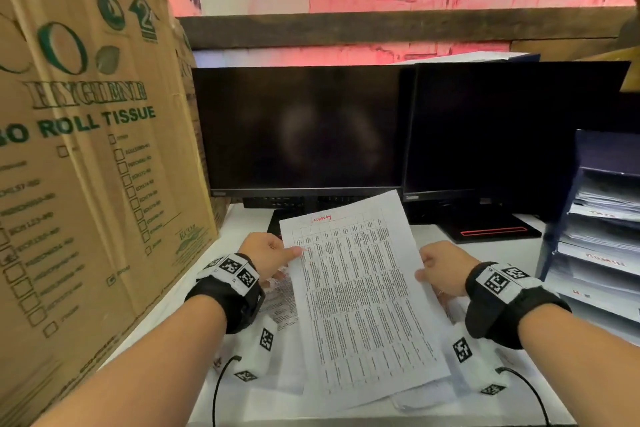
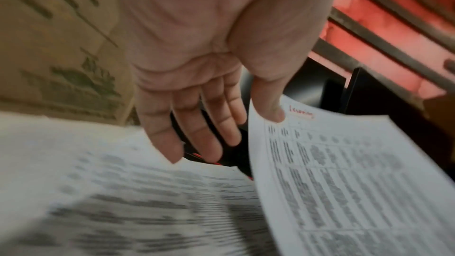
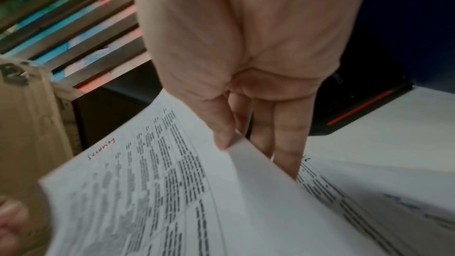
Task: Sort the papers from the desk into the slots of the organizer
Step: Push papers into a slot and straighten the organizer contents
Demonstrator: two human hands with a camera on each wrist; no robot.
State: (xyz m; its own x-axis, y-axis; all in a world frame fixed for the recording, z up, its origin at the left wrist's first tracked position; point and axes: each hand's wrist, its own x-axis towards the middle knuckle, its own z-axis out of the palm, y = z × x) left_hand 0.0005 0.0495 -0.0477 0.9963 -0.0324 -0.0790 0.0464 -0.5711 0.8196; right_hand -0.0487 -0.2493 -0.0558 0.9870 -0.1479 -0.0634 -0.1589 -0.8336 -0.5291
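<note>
White printed table sheet with red handwritten heading (image 1: 356, 295) held above desk papers (image 1: 282, 305). Left hand (image 1: 266, 255) pinches 9 o'clock edge, right hand (image 1: 441, 270) 3 o'clock. Light, floppy; grip edges. Blue tiered organizer (image 1: 602, 229) at 3 o'clock.

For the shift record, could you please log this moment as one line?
stage: sheet lifted | left hand: pinches sheet | right hand: pinches sheet | organizer: right side

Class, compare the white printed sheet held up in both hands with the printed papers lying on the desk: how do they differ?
The held white printed sheet is lifted and tilted; the desk papers lie flat. The left hand and right hand pinch the sheet's edges; neither grips the desk papers. Both carry dense black print.
</note>
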